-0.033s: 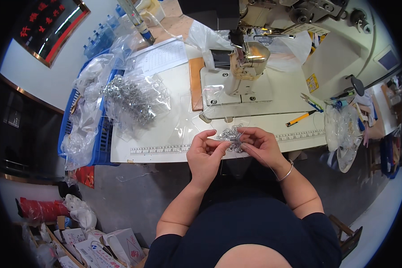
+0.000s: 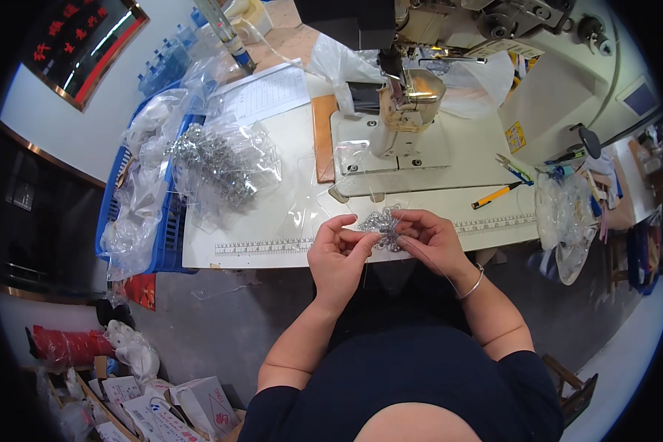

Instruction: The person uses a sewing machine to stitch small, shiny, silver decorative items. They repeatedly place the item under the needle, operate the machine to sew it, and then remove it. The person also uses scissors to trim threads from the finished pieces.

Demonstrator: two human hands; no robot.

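Note:
A small silver, sparkly beaded ornament [image 2: 378, 223] is held up over the front edge of the white table. My left hand [image 2: 337, 254] pinches its left side between thumb and fingers. On its right side, my right hand [image 2: 435, 241] grips it with bent fingers and the thumb close below. Thin clear strands hang beneath the ornament and past the right wrist. Part of the piece is hidden by my fingertips. A heap of similar silver pieces in clear plastic [image 2: 228, 166] lies to the left on the table.
A sewing machine [image 2: 412, 99] stands behind my hands. A blue basket [image 2: 171, 239] with plastic bags is at the left. A yellow cutter [image 2: 495, 196] and blue-handled snips [image 2: 516, 170] lie right. A ruler strip [image 2: 265, 247] lines the front edge. Paper [image 2: 265, 92] lies behind the heap.

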